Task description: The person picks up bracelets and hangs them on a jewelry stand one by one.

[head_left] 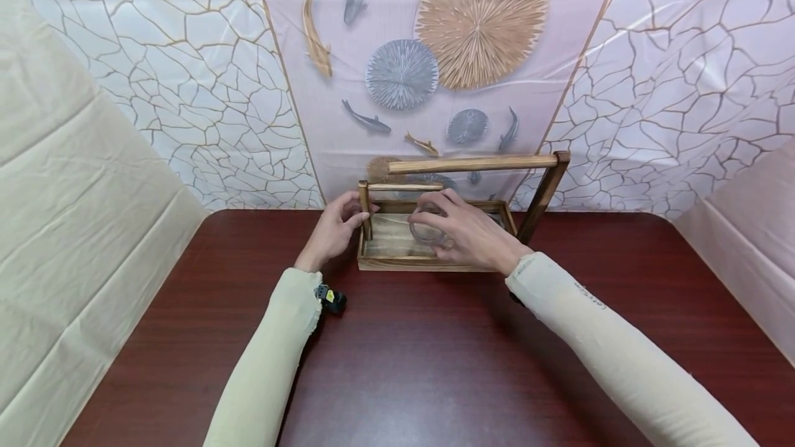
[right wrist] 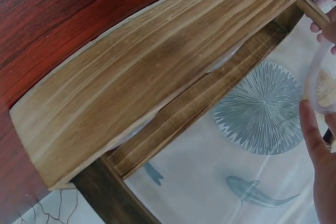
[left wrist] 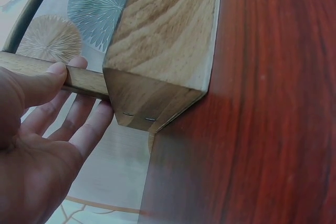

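A wooden caddy [head_left: 422, 265] with upright posts and a long bar handle [head_left: 472, 165] stands at the back of the table. My left hand [head_left: 335, 232] pinches its left post [left wrist: 86, 83] between thumb and fingers; in the left wrist view the fingers pass behind the post. Over the caddy's middle, my right hand [head_left: 472, 230] holds a clear round cup-like piece [right wrist: 316, 74] by its sides. Only its see-through rim shows well, so its exact kind is unclear. Inside the caddy, clear curved edges [right wrist: 227, 59] peek above the front wall in the right wrist view.
The dark red table [head_left: 404, 350] reaches toward me in front of the caddy. Close behind it hangs a patterned cloth [head_left: 397, 130] with fish and round motifs. A pale cloth wall [head_left: 81, 226] borders the left side.
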Motion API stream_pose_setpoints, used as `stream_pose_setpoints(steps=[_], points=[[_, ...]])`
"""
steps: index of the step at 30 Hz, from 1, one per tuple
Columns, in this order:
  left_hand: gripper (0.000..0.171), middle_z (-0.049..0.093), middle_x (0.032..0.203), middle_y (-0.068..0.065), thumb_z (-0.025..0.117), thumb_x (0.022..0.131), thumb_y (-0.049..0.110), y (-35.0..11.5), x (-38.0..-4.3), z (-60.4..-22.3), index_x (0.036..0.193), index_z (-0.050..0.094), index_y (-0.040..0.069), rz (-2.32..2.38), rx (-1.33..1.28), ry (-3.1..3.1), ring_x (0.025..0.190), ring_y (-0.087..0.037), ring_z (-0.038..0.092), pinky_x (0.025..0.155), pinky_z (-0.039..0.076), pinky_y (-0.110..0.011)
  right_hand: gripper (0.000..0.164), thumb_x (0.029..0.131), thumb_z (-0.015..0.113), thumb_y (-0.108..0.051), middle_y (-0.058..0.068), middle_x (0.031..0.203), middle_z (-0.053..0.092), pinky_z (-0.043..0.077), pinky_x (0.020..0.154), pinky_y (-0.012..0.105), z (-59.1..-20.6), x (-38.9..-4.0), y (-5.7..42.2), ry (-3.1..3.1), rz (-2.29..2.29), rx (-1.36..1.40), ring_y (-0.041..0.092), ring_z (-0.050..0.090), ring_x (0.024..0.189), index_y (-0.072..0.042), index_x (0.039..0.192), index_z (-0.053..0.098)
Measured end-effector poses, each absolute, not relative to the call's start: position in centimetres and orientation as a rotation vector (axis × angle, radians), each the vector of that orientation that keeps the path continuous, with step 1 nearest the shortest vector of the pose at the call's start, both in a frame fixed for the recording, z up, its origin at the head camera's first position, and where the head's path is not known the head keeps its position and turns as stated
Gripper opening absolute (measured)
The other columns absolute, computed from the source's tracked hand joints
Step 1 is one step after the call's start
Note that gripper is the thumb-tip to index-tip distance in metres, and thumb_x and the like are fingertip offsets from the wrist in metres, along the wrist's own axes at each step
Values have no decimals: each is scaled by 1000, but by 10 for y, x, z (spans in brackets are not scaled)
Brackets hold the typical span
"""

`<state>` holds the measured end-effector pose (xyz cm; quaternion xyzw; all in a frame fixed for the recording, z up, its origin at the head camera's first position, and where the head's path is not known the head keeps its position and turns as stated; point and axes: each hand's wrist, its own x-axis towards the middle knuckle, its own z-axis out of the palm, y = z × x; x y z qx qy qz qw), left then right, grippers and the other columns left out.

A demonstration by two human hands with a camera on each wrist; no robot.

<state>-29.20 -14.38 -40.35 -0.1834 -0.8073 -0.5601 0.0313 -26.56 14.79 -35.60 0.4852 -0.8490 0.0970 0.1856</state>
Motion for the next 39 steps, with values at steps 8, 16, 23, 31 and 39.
stream_pose_setpoints(steps=[8, 16, 23, 31, 39], points=[[30, 71, 126, -18, 57, 102, 6, -144, -293, -403, 132, 59, 1, -1723, -583, -2473, 119, -27, 65, 100, 50, -41, 61, 80, 84, -19, 9, 142, 49, 57, 83, 41, -352, -268, 153, -2388, 234, 1326, 28, 44, 127, -24, 136, 60], [30, 71, 125, -15, 57, 103, 5, -143, -290, -403, 133, 59, 1, -1743, -591, -2462, 121, -26, 65, 101, 51, -43, 65, 79, 85, -17, 7, 144, 48, 58, 74, 39, -352, -266, 159, -2388, 275, 1296, 27, 43, 128, -25, 137, 59], [33, 71, 124, -14, 57, 102, 4, -144, -290, -404, 135, 58, 2, -1749, -587, -2461, 122, -27, 64, 103, 51, -45, 65, 78, 86, -16, 9, 145, 48, 59, 74, 41, -350, -265, 160, -2385, 294, 1294, 28, 42, 132, -24, 137, 60], [32, 72, 124, -13, 57, 102, 5, -144, -291, -404, 134, 59, 3, -1750, -587, -2458, 122, -27, 65, 102, 51, -44, 65, 78, 87, -18, 11, 147, 46, 59, 71, 44, -350, -263, 163, -2397, 290, 1264, 33, 42, 134, -22, 137, 59], [30, 73, 123, -14, 59, 101, 5, -144, -290, -403, 130, 61, 2, -1749, -564, -2465, 118, -28, 66, 98, 50, -41, 60, 81, 83, -16, 11, 146, 46, 59, 72, 44, -348, -264, 166, -2379, 301, 1248, 32, 44, 130, -24, 136, 60]])
